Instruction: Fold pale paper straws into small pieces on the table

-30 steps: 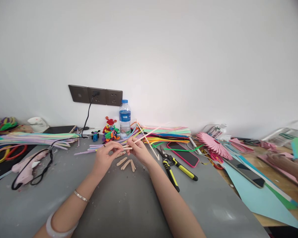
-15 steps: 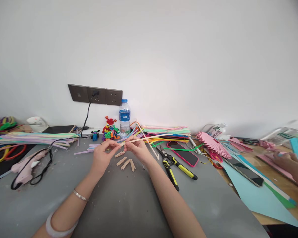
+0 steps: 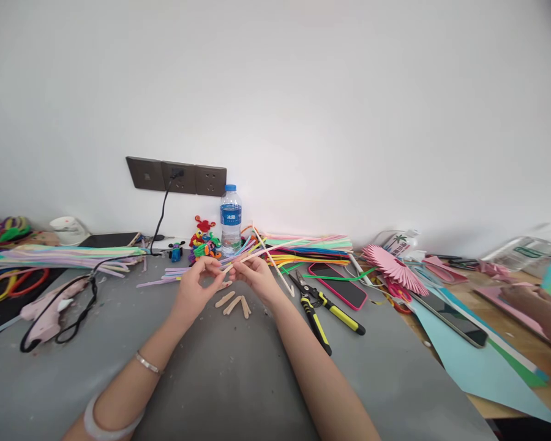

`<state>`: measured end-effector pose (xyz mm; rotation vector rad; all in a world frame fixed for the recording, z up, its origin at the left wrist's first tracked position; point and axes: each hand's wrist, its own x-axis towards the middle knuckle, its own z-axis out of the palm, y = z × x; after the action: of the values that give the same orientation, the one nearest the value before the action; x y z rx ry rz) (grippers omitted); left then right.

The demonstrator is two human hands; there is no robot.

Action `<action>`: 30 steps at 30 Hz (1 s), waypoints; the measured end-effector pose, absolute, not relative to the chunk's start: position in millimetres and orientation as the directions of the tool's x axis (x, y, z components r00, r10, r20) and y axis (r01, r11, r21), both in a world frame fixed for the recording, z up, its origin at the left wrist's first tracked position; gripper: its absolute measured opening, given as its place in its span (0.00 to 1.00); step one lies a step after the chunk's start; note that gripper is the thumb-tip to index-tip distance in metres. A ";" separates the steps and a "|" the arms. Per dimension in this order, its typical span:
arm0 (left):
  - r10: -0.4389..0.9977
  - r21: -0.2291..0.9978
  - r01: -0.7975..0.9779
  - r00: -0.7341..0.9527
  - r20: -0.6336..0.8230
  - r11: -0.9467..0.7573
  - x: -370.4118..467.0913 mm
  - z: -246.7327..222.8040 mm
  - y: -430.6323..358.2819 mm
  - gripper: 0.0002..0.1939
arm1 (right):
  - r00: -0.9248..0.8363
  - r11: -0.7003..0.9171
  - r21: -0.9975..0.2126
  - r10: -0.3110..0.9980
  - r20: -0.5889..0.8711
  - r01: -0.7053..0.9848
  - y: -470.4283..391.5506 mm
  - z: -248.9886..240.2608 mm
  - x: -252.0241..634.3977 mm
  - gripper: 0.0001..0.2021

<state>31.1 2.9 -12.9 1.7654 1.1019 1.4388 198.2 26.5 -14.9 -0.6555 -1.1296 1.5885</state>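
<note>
My left hand (image 3: pixel 197 285) and my right hand (image 3: pixel 253 277) meet above the grey table mat. Between them runs a long cream pipe cleaner (image 3: pixel 262 251), slanting up to the right. Thumb and finger of my right hand pinch it. The fingertips of my left hand close on its near end. Below the hands lie several short folded beige pieces (image 3: pixel 232 304). Another cream pipe cleaner (image 3: pixel 272 260), bent at its lower end, lies just right of my right hand. Pruning shears (image 3: pixel 321 300) with yellow and black handles rest farther right, blades parted.
A pink glue gun (image 3: pixel 50 312) with a black cord lies at left. Behind the hands stand a water bottle (image 3: pixel 231 217) and pipe-cleaner figures (image 3: pixel 205 240). Bundled pipe cleaners (image 3: pixel 321 241) and a pink-cased phone (image 3: pixel 344 288) lie right. Another person's hand (image 3: pixel 528 300) is at far right.
The held pipe cleaner has tilted more steeply, its far end higher. My left hand has shifted slightly right and up, and its fingers are more curled. The other person's hand has moved slightly.
</note>
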 end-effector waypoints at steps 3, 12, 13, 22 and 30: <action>0.857 0.795 0.323 0.152 0.492 -0.514 31.6 -11.6 2.5 0.10 | -0.311 -0.037 -0.904 0.944 0.108 -0.426 27.3 -14.2 200.2 0.14; 0.950 0.949 0.055 0.049 0.308 -0.310 27.6 -14.0 8.4 0.10 | -0.455 -0.097 -0.924 0.886 0.089 -0.370 23.1 -9.8 201.3 0.14; 0.962 0.963 0.000 0.034 0.270 -0.270 27.1 -15.1 9.6 0.11 | -0.461 -0.095 -0.923 0.882 0.095 -0.372 22.2 -8.8 201.1 0.14; 0.990 0.923 -0.384 0.114 0.077 -0.028 35.2 -14.5 8.0 0.12 | -0.432 -0.073 -0.912 0.894 0.119 -0.403 19.4 -6.1 196.4 0.14; 0.976 0.910 -0.412 0.170 0.134 -0.053 38.8 -14.6 4.3 0.07 | -0.447 -0.101 -0.893 0.886 0.120 -0.439 18.4 -12.1 187.1 0.15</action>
<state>38.8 4.3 -14.6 1.0495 0.7134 1.3017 187.1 18.4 -12.1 -0.5741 -1.1701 1.7242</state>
